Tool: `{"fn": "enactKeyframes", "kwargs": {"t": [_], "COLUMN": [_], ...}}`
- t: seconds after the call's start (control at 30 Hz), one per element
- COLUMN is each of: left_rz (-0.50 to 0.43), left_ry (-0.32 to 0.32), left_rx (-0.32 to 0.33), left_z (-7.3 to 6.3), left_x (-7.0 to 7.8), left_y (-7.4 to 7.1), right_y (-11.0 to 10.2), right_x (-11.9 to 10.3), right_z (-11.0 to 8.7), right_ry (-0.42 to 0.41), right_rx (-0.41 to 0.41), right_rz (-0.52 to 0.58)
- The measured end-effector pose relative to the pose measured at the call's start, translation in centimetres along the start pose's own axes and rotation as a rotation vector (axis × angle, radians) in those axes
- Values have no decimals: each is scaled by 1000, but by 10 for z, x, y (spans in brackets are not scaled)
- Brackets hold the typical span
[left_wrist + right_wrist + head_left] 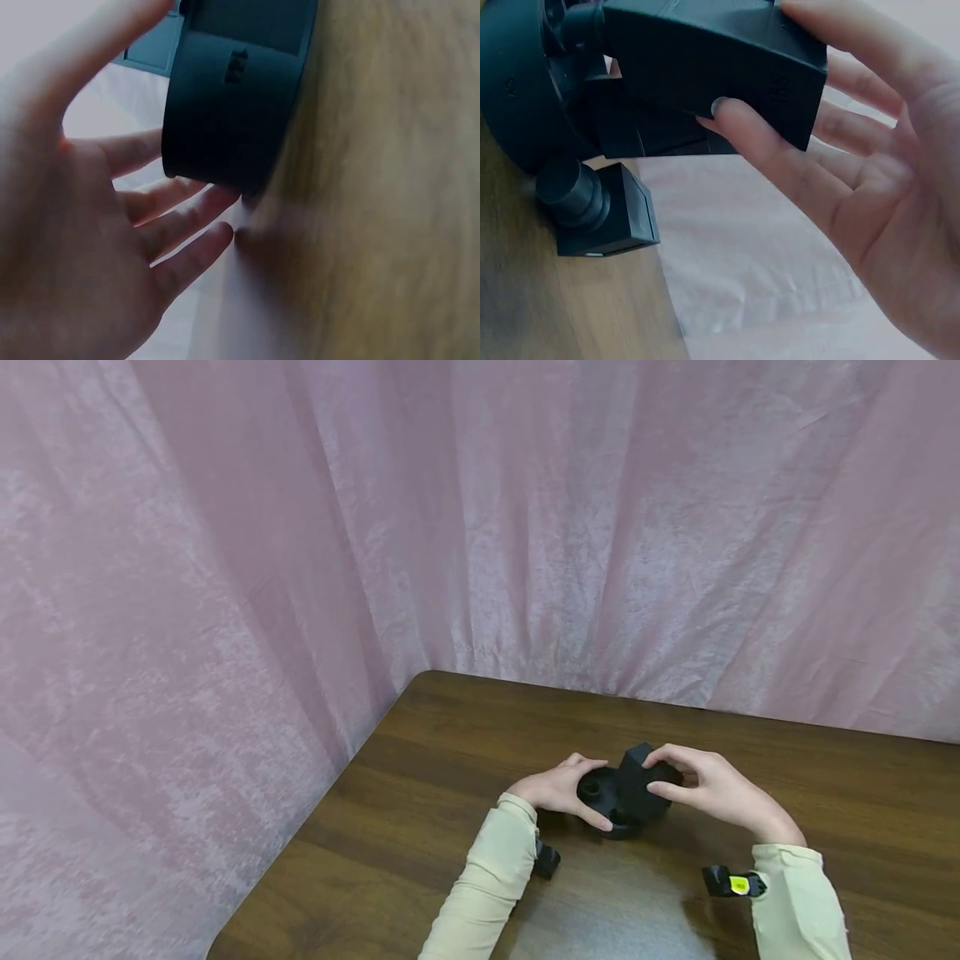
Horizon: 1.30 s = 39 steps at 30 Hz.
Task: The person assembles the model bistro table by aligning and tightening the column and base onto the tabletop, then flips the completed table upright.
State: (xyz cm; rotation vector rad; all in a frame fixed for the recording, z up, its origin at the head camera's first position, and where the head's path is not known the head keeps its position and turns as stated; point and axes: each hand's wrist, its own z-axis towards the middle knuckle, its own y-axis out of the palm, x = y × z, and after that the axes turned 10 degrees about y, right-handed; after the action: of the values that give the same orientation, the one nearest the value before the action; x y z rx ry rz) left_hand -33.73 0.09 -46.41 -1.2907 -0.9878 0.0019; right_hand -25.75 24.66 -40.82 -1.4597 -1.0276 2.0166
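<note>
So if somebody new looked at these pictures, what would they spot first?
Probably the big pink curtain, filling the back and left of the head view. Next, the hands over the brown table, low and right of centre: the right hand pinches a black block, and the left hand grips a round black piece. A bright yellow label shows beside the right sleeve.
</note>
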Motion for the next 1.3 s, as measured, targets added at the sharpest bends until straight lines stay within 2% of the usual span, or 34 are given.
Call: {"fn": "enactKeyframes", "kwargs": {"t": [0.1,0.23,0.33,0.57,0.77,0.93,1.07,1.3], "left_rz": [-13,-20,-19,-9,-18,-20,-17,-7], "left_ry": [6,14,17,15,7,4,10,11], "left_rx": [-9,-20,-17,-12,-15,-16,-13,-21], "left_z": [-1,-3,-3,-3,-1,-1,-1,0], "left_x": [-1,-1,-2,-3,-4,-5,-5,-5], "left_y": [-2,-3,-3,-2,-2,-1,-1,-2], "right_y": [2,3,3,3,2,6,7,-3], "right_x": [-3,-5,-6,-9,-13,-13,-13,-11], "right_z": [2,3,3,2,3,4,4,-2], "right_ry": [-10,-17,-23,-41,-107,-166,-134,-46], "right_rx": [-3,-52,-80,-81,-149,-108,-113,-141], "right_rz": [31,63,61,37,45,-25,-60,-34]}}
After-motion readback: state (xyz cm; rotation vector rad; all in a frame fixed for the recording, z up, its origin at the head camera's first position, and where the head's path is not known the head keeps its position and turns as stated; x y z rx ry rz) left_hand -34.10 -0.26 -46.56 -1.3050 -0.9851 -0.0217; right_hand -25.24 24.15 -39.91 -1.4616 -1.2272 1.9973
